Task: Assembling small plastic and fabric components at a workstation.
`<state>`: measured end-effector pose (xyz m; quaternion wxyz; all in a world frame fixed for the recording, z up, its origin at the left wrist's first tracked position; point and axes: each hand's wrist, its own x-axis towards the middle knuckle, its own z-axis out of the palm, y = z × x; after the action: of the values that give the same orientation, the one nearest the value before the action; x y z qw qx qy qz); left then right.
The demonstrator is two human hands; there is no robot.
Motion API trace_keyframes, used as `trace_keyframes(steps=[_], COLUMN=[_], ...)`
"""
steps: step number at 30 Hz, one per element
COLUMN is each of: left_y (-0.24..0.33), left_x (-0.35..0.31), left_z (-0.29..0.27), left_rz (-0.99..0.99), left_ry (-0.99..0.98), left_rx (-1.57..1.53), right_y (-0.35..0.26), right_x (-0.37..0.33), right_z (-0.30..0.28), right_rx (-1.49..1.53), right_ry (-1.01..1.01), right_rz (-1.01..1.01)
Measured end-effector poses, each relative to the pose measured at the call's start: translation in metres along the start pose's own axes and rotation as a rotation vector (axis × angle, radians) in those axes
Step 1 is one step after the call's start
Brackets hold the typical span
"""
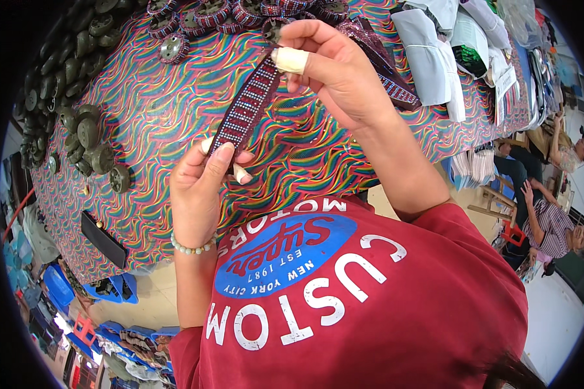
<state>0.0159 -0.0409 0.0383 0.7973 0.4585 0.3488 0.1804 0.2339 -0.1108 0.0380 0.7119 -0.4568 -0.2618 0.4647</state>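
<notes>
A narrow beaded strap [248, 107], dark with red, white and blue dots, stretches between my two hands above the table. My left hand [201, 188] pinches its lower end between thumb and fingers; a pale bead bracelet circles that wrist. My right hand [331, 65] grips the upper end, its fingertip wrapped in pale tape. From my right hand the strap runs on, draping to the right across the table behind the hand.
The table [149, 110] wears a swirly multicoloured cover. Dark round discs [87, 133] pile along its left edge, beaded rolls [211, 13] at the far side. Folded white and grey fabric [435, 52] lies far right. A black phone [102, 240] rests near the edge. People sit at right [551, 220].
</notes>
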Motion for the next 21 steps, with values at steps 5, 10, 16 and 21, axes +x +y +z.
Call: trace_keyframes(steps=[5,10,16,21], left_y=[0.002,-0.016,-0.012,-0.001], left_x=[0.000,-0.004,-0.003,-0.010], left_z=[0.004,-0.018,-0.025,-0.029], left_rz=[-0.050,0.000,0.002,0.129], left_ry=[0.035,-0.053,-0.252,-0.019], left_rx=[0.045,-0.120,-0.530,-0.239], right_y=[0.014,0.036,0.033,0.042], right_x=[-0.006,-0.001,0.006,0.020], right_z=[-0.010,-0.003,0.017,0.035], right_rx=[0.210,0.293,0.539,0.691], right_ry=[0.167,0.141,0.163,0.170], right_rz=[0.053,0.050,0.236,0.301])
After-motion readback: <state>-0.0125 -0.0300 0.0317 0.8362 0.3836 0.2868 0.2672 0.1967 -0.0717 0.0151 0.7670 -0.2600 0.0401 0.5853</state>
